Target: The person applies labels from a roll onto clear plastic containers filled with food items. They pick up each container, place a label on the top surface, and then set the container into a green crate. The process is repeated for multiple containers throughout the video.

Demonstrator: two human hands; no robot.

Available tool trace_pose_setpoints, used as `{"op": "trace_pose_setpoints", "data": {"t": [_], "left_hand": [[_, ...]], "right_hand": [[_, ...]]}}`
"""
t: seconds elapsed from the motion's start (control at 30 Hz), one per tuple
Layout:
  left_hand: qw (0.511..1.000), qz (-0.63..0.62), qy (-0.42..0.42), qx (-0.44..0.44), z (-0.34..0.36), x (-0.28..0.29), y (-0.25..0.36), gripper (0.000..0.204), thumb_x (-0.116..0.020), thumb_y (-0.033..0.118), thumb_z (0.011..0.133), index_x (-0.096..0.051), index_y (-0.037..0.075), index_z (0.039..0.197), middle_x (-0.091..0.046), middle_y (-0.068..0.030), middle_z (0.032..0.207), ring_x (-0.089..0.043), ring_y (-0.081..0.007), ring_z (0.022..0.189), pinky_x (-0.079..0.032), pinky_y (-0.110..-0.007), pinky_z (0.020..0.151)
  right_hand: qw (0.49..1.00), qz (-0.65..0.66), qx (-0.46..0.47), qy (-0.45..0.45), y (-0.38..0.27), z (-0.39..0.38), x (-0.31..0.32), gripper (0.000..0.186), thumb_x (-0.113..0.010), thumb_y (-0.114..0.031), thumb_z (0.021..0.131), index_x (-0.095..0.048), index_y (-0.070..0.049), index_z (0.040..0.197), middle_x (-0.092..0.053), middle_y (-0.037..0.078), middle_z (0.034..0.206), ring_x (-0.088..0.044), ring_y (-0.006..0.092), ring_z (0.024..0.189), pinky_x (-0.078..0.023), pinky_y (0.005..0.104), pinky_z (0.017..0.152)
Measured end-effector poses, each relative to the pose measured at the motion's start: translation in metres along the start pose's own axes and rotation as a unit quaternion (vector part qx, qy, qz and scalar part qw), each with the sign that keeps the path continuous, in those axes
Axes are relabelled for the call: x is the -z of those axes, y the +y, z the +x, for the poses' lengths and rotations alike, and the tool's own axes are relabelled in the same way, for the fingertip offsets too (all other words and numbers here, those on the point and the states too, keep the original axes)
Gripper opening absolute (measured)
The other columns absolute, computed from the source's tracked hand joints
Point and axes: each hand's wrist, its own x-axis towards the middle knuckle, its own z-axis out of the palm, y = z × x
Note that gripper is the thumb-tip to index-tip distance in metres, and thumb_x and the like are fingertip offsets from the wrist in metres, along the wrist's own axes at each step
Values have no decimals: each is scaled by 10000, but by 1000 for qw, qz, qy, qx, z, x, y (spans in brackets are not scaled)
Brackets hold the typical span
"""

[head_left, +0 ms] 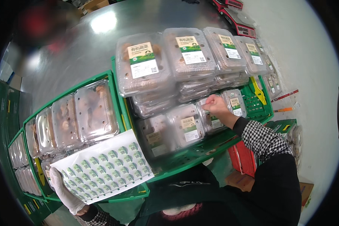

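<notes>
My left hand, in a white glove, grips the corner of a white sheet of small round green stickers held over the front of the left green crate. My bare right hand has its fingers pinched together and presses on the lid of a clear plastic clamshell box in the right green crate. That crate is full of stacked clear boxes of brown mushrooms, most with white and green labels. Whether a sticker sits under my fingertips is hidden.
The left crate holds unlabelled clear mushroom boxes. More green crates run off to the left. Red scales stand at the back on a grey metal table. Red and orange pens lie on the pale floor at right; red bins and cardboard sit below.
</notes>
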Motion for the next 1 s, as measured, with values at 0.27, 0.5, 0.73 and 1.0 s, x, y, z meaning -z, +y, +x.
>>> {"op": "trace_pose_setpoints", "data": {"t": [0.27,0.5,0.73,1.0], "left_hand": [[999,-39,31,1,3,32,2,328,-524,333,978,-581,68,1164,-655,-44,1080,-645,-153,917,-520,-306,815],[997,-60,47,-1,6,52,-1,278,-556,290,965,-512,60,1116,-575,-45,1014,-591,-136,917,-489,-300,833],[998,-54,30,4,7,79,-7,327,-489,328,994,-590,55,1142,-661,-72,1088,-643,-169,943,-511,-314,838],[999,-52,3,1,10,83,-9,330,-499,308,990,-566,49,1182,-646,-62,1092,-629,-158,968,-493,-304,864]], "right_hand": [[944,-246,222,5,13,-3,-64,163,-652,-29,779,-534,-23,891,-560,95,788,-573,222,678,-445,351,577],[899,-278,338,-11,-34,-29,-87,138,-612,-5,778,-502,-7,862,-490,173,857,-529,361,780,-460,414,684],[998,39,15,-48,-47,-23,-83,92,-595,17,808,-589,-14,894,-608,35,801,-547,88,714,-426,230,629],[949,259,-104,-148,-49,-29,-121,140,-561,62,810,-595,-14,922,-615,83,944,-601,179,905,-494,291,778]]}}
